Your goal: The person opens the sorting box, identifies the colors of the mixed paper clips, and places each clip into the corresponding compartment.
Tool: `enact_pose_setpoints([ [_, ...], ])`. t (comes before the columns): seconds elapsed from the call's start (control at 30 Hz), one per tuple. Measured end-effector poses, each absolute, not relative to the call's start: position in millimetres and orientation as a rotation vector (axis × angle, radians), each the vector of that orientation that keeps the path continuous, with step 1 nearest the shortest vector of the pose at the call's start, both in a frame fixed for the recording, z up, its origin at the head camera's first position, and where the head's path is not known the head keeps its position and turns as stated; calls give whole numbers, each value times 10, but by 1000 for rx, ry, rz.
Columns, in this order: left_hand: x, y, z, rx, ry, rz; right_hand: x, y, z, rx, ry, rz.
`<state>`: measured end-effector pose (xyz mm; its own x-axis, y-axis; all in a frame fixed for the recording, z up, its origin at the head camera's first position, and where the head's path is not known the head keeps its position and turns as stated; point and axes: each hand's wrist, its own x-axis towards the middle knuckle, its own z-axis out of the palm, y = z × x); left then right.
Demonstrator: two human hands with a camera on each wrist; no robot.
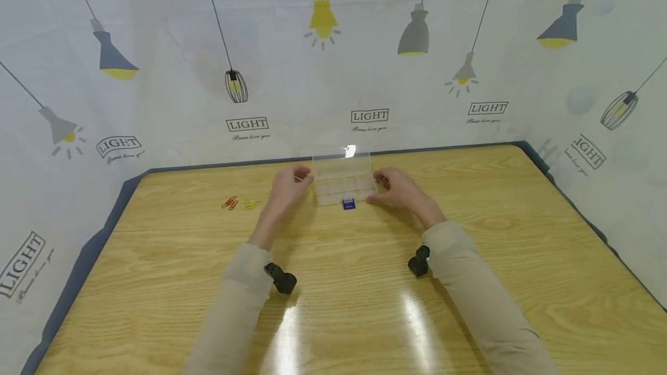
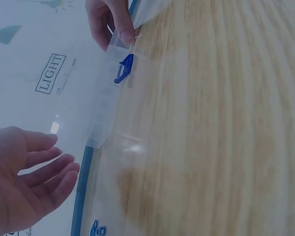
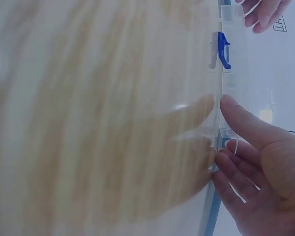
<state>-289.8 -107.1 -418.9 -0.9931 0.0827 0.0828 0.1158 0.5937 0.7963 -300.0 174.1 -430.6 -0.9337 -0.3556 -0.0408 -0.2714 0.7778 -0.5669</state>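
Two hands flank one clear box (image 1: 339,188), which lies at the centre of the frame with its single lid (image 1: 339,163) raised at the rear; its compartments are too faint to count. One blue latch (image 1: 348,204) marks the front edge. The left hand (image 1: 288,186), left of centre, is relaxed, fingers slightly bent and apart, near the box's left end. The right hand (image 1: 401,190), right of centre, is spread wide, thumb touching the front edge and fingers at the right end. Two groups of clips lie at centre left: red clips (image 1: 230,202) and yellow clips (image 1: 253,203), neither countable with certainty. Two black cameras (image 1: 284,282) ride the wrists, lower centre. Eight lamps (image 1: 323,16) are printed across the upper frame.
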Motion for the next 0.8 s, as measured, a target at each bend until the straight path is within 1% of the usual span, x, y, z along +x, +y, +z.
enact_pose_setpoints([
  [0.4, -2734, -1287, -4092, -318, -2792, -1331, -2999, 1743, -4303, -487, 2818, -881],
  [0.6, -2676, -1427, -4097, -355, -2824, -1293, -3000, 1737, -4303, -481, 2810, -908],
  [0.8, -2622, -1607, -4131, -446, -2883, -1276, -2996, 1739, -4299, -482, 2801, -915],
])
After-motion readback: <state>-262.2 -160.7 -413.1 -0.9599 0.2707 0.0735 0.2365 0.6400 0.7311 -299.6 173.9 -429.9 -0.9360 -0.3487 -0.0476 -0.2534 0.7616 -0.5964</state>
